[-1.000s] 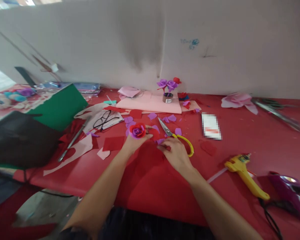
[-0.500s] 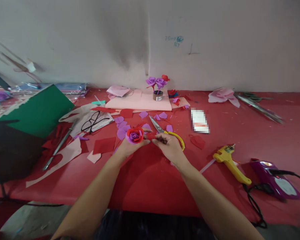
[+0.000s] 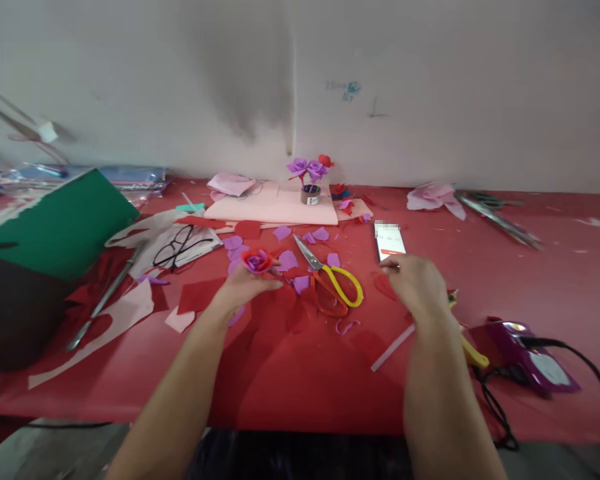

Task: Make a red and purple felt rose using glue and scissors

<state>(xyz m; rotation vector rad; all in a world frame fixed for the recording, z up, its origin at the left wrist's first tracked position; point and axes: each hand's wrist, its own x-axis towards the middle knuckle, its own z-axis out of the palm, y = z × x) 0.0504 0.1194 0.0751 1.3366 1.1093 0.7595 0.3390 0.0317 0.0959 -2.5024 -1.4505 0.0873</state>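
Observation:
In my left hand (image 3: 247,287), left of the table's middle, is a paper flower (image 3: 258,261) with purple inner petals and a red outer layer. Its lower part is hidden by the hand. My right hand (image 3: 417,283) is at the near edge of a lit phone (image 3: 390,239), its fingers bent together; what they hold, if anything, does not show. A red paper piece (image 3: 386,287) lies just left of that wrist. Scissors (image 3: 325,270) with yellow and orange handles lie slightly opened between the hands, amid purple paper petals (image 3: 287,260).
A yellow glue gun (image 3: 475,353) sits partly behind my right forearm, its glue stick (image 3: 393,348) poking out left. Further right is a purple corded device (image 3: 535,360). Eyeglasses (image 3: 180,247) and pink scraps lie left. A small pot (image 3: 311,195) of paper flowers stands at the back.
My right hand has left the flower and swung right to the phone, uncovering the scissors. My left hand keeps the flower, shifted slightly left. The whole view has also shifted a little.

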